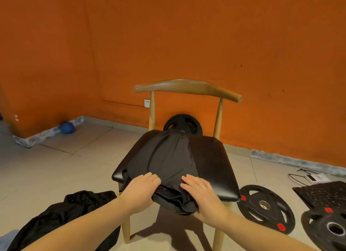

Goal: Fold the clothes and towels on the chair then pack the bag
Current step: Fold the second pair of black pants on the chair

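While the dark garment (168, 157) lies on the chair (211, 166) seat, long axis running near to far, left hand (142, 187) and right hand (201, 192) sit side by side on its near hem. Fingers lie fairly flat on top with thumbs hidden, so each probably pinches the hem.

Worn on the head, wide-angle, tilted forward and down. Close above the light wooden chair with black padded seat (211, 157) at lower centre, facing the orange painted wall (187, 35) filling the upper half.
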`<state>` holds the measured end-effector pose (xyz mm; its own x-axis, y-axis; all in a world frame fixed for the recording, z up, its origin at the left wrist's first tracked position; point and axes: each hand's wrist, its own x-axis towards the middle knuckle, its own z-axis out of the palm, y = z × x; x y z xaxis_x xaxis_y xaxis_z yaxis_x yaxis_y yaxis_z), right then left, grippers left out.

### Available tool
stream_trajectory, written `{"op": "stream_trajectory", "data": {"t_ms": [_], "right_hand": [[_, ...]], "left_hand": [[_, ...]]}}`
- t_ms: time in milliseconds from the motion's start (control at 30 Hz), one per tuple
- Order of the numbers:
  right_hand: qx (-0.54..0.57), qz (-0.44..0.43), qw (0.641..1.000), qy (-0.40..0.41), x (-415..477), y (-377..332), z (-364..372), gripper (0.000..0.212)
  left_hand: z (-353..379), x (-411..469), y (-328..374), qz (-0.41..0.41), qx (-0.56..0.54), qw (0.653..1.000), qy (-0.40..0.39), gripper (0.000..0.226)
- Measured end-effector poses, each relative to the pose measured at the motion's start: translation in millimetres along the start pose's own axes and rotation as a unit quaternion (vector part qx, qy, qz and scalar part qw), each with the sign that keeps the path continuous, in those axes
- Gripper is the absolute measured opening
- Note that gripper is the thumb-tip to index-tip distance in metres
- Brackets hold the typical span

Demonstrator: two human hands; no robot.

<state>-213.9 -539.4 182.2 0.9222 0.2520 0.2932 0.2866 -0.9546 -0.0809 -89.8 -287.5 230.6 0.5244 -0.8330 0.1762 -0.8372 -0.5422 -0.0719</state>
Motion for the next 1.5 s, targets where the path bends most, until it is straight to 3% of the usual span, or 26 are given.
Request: {"op": "stream_trajectory", "data": {"t_ms": [167,300,400,533,800,1000,1033,1100,1200,1267,1367,1500], "right_hand": [[0.069,0.014,0.996,0.048,0.8,8.8,3.7,0.047],[0.176,0.061,0.982,-0.017,-3.2,3.0,-28.4,0.014],[0.304,0.137,0.941,-0.056,8.9,-0.1,-66.9,0.02],[0.429,0.19,0.883,-0.037,45.0,5.9,-109.7,0.005],[0.518,0.343,0.778,0.094,157.4,83.0,-96.8,0.043],[0.462,0.436,0.762,0.126,202.6,124.2,-54.9,0.08],[0.422,0.461,0.77,0.132,206.7,125.8,-51.2,0.081],[0.278,0.477,0.822,0.136,210.8,121.5,-45.5,0.072],[0.082,0.336,0.932,0.105,207.9,105.7,-33.4,0.065],[0.0,0.232,0.972,0.026,206.9,100.5,-19.8,0.064],[-0.035,0.212,0.974,-0.074,209.8,107.3,-2.5,0.063],[0.022,0.252,0.96,-0.118,209.7,115.7,10.9,0.062]], "left_hand": [[-21.5,-3.3,8.7,0.008,-0.004,0.997,-0.077,0.017],[-49.3,-5.4,17.1,0.024,-0.001,0.991,-0.135,0.006],[-79.3,6.0,16.1,-0.014,-0.064,0.985,-0.157,0.009],[-123.5,53.6,-11.8,-0.047,-0.157,0.973,-0.163,0.012],[-120.3,183.8,-64.5,-0.129,-0.131,0.976,-0.118,0.033],[-52.0,237.0,-94.2,-0.184,-0.133,0.971,-0.072,0.039],[-40.4,240.6,-98.7,-0.191,-0.138,0.97,-0.062,0.04],[-18.6,245.2,-105.2,-0.192,-0.132,0.972,-0.03,0.042],[8.1,247.3,-109.7,-0.167,-0.117,0.978,0.039,0.043],[19.7,247.9,-112.6,-0.156,-0.123,0.978,0.065,0.035],[29.4,247.6,-119.5,-0.153,-0.091,0.981,0.077,0.027],[38.6,239.4,-132.0,-0.169,-0.065,0.978,0.107,0.036]]}}
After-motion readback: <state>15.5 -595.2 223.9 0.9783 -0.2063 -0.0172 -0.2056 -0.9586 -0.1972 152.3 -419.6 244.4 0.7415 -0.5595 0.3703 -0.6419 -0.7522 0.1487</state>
